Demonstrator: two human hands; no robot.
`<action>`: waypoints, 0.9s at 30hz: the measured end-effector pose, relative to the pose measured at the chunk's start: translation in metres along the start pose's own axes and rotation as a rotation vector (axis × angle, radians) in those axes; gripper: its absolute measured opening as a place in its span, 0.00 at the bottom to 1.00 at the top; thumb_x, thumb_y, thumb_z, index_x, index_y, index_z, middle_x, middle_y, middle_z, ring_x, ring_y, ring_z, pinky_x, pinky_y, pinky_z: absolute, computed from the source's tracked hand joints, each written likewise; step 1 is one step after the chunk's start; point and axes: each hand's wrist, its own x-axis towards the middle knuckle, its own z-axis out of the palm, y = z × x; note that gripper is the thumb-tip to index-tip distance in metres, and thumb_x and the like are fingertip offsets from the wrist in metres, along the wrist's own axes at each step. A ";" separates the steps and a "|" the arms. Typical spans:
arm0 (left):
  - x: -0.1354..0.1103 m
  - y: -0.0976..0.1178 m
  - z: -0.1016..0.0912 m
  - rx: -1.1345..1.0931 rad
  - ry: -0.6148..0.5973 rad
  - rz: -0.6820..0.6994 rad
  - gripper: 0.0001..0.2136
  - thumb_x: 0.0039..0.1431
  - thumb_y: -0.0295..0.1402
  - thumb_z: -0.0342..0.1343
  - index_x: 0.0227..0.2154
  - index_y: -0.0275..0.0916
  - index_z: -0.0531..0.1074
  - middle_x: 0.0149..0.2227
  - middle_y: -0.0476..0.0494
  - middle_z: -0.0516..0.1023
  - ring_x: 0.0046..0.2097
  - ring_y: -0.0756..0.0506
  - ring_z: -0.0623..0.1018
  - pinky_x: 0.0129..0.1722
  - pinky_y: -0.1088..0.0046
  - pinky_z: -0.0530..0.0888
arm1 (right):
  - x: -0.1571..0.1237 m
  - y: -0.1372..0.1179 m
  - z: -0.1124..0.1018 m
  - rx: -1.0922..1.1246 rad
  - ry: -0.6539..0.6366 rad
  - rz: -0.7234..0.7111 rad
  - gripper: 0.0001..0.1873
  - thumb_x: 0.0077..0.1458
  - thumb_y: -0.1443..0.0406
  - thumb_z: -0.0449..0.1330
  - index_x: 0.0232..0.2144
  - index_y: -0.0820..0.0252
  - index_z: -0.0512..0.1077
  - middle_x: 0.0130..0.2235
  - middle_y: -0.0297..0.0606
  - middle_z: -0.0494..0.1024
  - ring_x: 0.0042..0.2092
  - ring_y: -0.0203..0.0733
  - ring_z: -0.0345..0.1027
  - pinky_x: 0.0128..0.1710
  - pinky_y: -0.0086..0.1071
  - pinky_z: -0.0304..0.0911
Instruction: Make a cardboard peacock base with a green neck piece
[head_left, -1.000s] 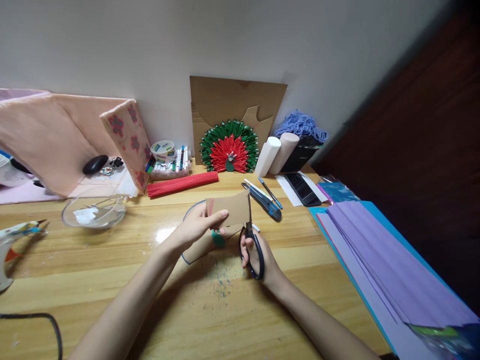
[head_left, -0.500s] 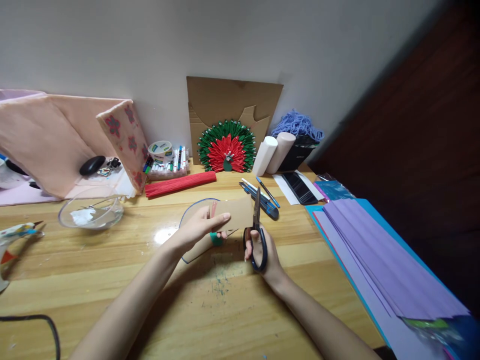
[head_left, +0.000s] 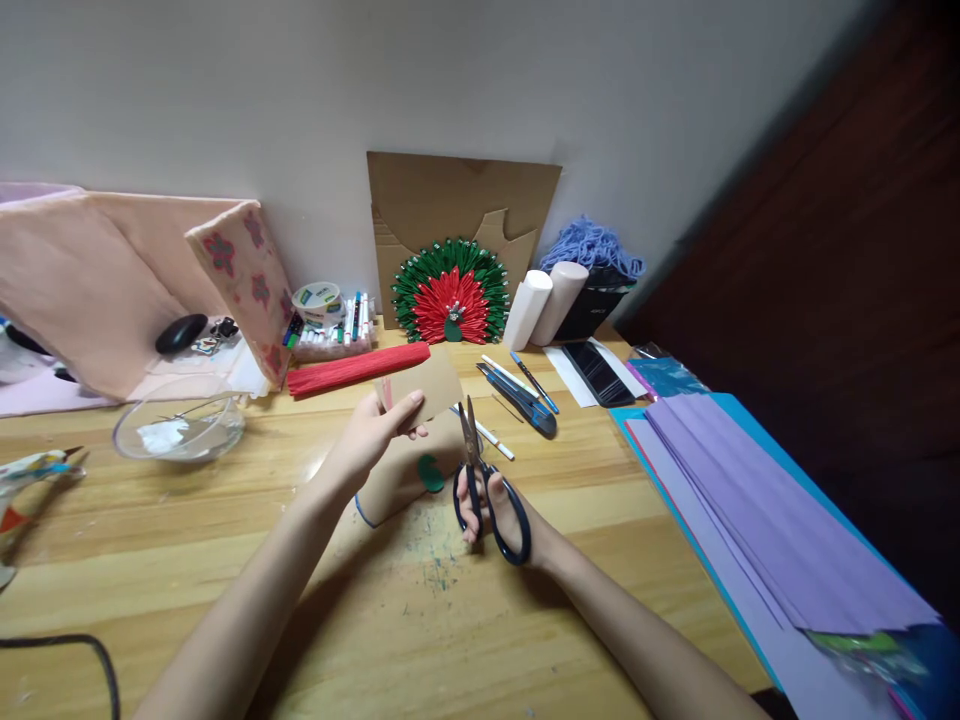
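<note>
The left hand (head_left: 367,438) pinched a cardboard piece (head_left: 433,383) just left of the scissors' (head_left: 471,450) forward-pointing tips — right hand (head_left: 504,512) clasping their handles.

The scissors (head_left: 474,463) are black-handled. The cardboard piece (head_left: 437,382) is brown with red marks. The feathered fan (head_left: 451,298) is red inside, green outside. The yarn (head_left: 589,247) is blue.

The view's left edge cut off the glue gun (head_left: 24,474) and black cord (head_left: 82,639). The cardboard piece (head_left: 436,383) partly hid the left hand (head_left: 375,432); print on the tape roll (head_left: 318,297) was too small to read.
</note>
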 end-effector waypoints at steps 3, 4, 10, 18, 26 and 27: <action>-0.001 0.000 0.005 0.003 -0.022 -0.007 0.13 0.51 0.41 0.58 0.26 0.34 0.66 0.23 0.51 0.69 0.24 0.53 0.70 0.25 0.78 0.66 | -0.002 -0.002 0.000 -0.001 -0.006 0.014 0.41 0.34 0.30 0.42 0.31 0.58 0.59 0.17 0.25 0.61 0.18 0.32 0.59 0.23 0.29 0.59; -0.001 -0.001 0.006 0.009 -0.025 -0.008 0.13 0.51 0.41 0.57 0.26 0.34 0.66 0.23 0.51 0.69 0.24 0.52 0.70 0.25 0.78 0.66 | -0.001 -0.003 -0.001 -0.001 -0.002 0.019 0.41 0.34 0.29 0.41 0.30 0.58 0.59 0.17 0.25 0.61 0.18 0.32 0.59 0.23 0.29 0.59; -0.001 -0.004 0.008 0.085 -0.006 0.007 0.14 0.52 0.42 0.56 0.25 0.34 0.66 0.20 0.50 0.70 0.24 0.52 0.71 0.27 0.77 0.67 | 0.000 -0.005 -0.003 -0.017 0.009 0.033 0.42 0.31 0.29 0.42 0.30 0.58 0.59 0.17 0.24 0.61 0.18 0.32 0.59 0.23 0.30 0.60; -0.001 -0.004 0.011 0.046 -0.053 -0.023 0.14 0.51 0.41 0.57 0.27 0.34 0.65 0.21 0.52 0.69 0.23 0.53 0.71 0.25 0.78 0.66 | -0.001 -0.004 -0.006 -0.099 0.012 0.001 0.40 0.35 0.30 0.41 0.30 0.58 0.59 0.17 0.25 0.61 0.19 0.32 0.59 0.22 0.29 0.60; -0.001 -0.005 0.012 0.001 -0.047 -0.024 0.14 0.50 0.41 0.57 0.28 0.34 0.65 0.22 0.52 0.67 0.23 0.53 0.70 0.24 0.77 0.66 | 0.005 0.008 -0.006 -0.114 0.096 -0.042 0.32 0.44 0.35 0.48 0.28 0.58 0.59 0.14 0.22 0.57 0.14 0.29 0.53 0.14 0.23 0.54; -0.001 -0.006 0.012 -0.017 -0.045 -0.029 0.14 0.50 0.41 0.57 0.28 0.34 0.65 0.22 0.53 0.67 0.23 0.53 0.70 0.24 0.77 0.66 | 0.005 0.008 -0.007 -0.132 0.108 -0.047 0.30 0.45 0.37 0.49 0.28 0.58 0.59 0.14 0.22 0.57 0.14 0.29 0.52 0.13 0.23 0.53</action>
